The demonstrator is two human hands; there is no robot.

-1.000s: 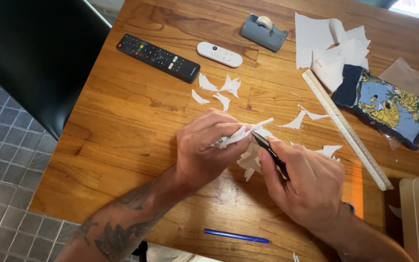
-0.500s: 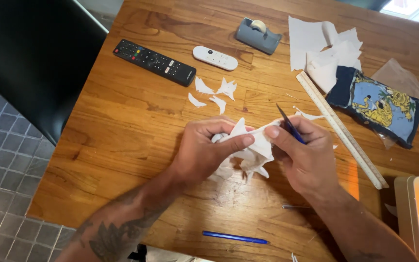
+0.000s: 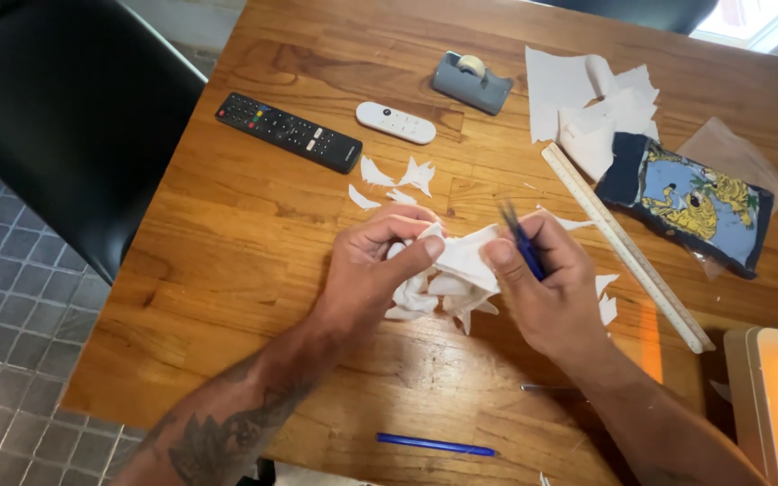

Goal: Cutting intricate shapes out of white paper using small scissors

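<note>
White cut paper [image 3: 461, 270] in both hands

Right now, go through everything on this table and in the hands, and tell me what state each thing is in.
Left hand: pinching the cut paper.
Right hand: gripping the blue cutter, also holding the paper.
Cut paper: crumpled, held above the table.
Blue cutter: held tip up, blurred.
Paper scraps: lying loose.
Tape dispenser: upright, roll loaded.
Black remote: lying flat.
White remote: lying flat.
Ruler: lying flat.
Blue pen: lying near the edge.
</note>
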